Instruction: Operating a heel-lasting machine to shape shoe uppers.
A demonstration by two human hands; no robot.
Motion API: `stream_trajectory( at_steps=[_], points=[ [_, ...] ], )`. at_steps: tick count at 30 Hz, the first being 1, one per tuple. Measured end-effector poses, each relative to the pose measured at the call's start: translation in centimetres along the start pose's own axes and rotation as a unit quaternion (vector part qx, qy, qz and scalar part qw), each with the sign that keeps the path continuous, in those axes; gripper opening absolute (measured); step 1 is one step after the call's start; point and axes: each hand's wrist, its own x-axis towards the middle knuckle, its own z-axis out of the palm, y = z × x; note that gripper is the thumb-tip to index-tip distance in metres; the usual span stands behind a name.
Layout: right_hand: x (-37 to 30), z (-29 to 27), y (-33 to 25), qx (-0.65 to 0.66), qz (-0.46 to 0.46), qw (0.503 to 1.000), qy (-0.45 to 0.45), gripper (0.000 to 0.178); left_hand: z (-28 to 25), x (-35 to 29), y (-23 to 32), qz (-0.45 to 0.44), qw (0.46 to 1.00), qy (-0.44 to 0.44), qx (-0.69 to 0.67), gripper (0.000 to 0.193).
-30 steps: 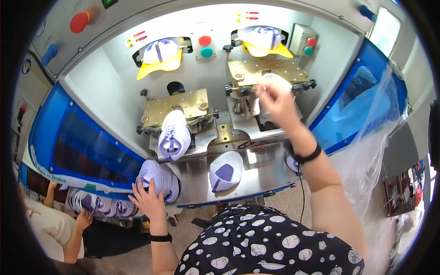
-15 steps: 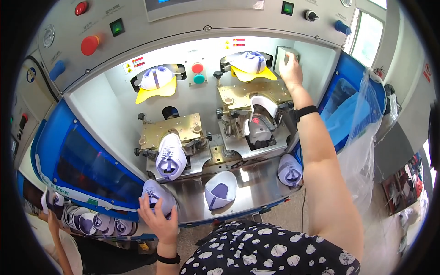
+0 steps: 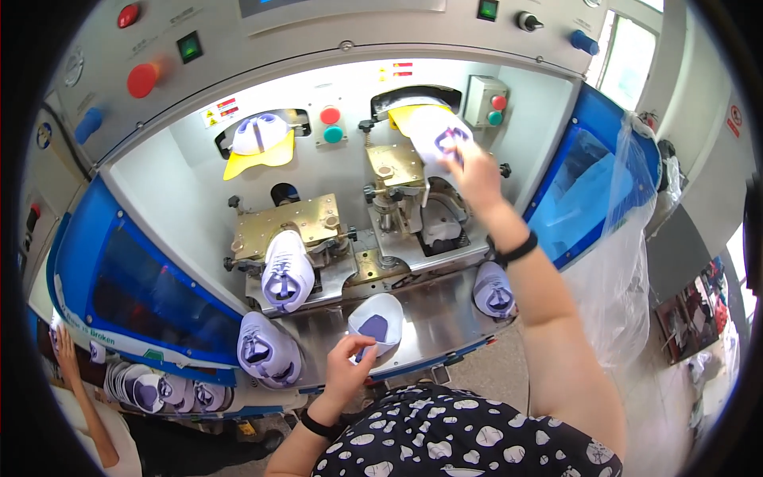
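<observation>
My right hand (image 3: 475, 175) grips the purple-trimmed end of a white shoe upper (image 3: 433, 133) at the right station. The upper stretches from my fingers toward the opening in the back wall, beside a yellow flap (image 3: 403, 119). My left hand (image 3: 348, 372) is closed, its fingertips pinching the near rim of another white shoe upper (image 3: 389, 312) on the metal ledge. Left of that hand stands a pale lilac shoe (image 3: 268, 350). A second lilac shoe (image 3: 288, 270) sits on the left station's clamp, and a third (image 3: 494, 290) lies at the ledge's right end.
Brass clamp plates (image 3: 286, 226) and black knobs stand inside the machine. Another upper with a yellow flap (image 3: 262, 155) hangs at the left opening. Red and green buttons (image 3: 331, 125) are on the back wall. Blue side guards (image 3: 151, 278) flank me. A co-worker's hand (image 3: 65, 350) is at far left.
My right hand has come down from the right button box to the upper at the right opening, pulling it forward. My left hand has left the left lilac shoe for the upper on the ledge.
</observation>
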Motion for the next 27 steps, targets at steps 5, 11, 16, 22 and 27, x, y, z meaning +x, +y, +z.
stream_trajectory(
  at_steps=[5, 11, 16, 22, 27],
  points=[
    [-14.5, -2.4, -3.9, 0.014, 0.075, 0.995, -0.064, 0.025, 1.6, 1.8, -2.5, -0.133, 0.98, -0.102, -0.105, 0.015],
    [-22.3, -2.6, -6.1, 0.052, 0.127, 0.984, -0.11, 0.024, 8.1, 5.8, -3.5, -0.274, 0.879, -0.183, -0.346, 0.039],
    [-21.5, -2.7, -5.1, 0.067, 0.112, 0.982, -0.137, 0.021, 14.1, 11.2, -2.7, -0.258, 0.817, -0.165, -0.489, 0.039],
    [-17.7, -4.1, -3.2, 0.114, 0.148, 0.972, -0.141, 0.025, 17.0, 15.1, -1.1, -0.252, 0.772, -0.127, -0.569, 0.036],
    [-13.9, -1.8, 0.4, 0.037, -0.014, 0.994, -0.107, 0.04, 18.3, 16.5, -0.5, -0.269, 0.789, -0.052, -0.55, 0.039]
  ],
)
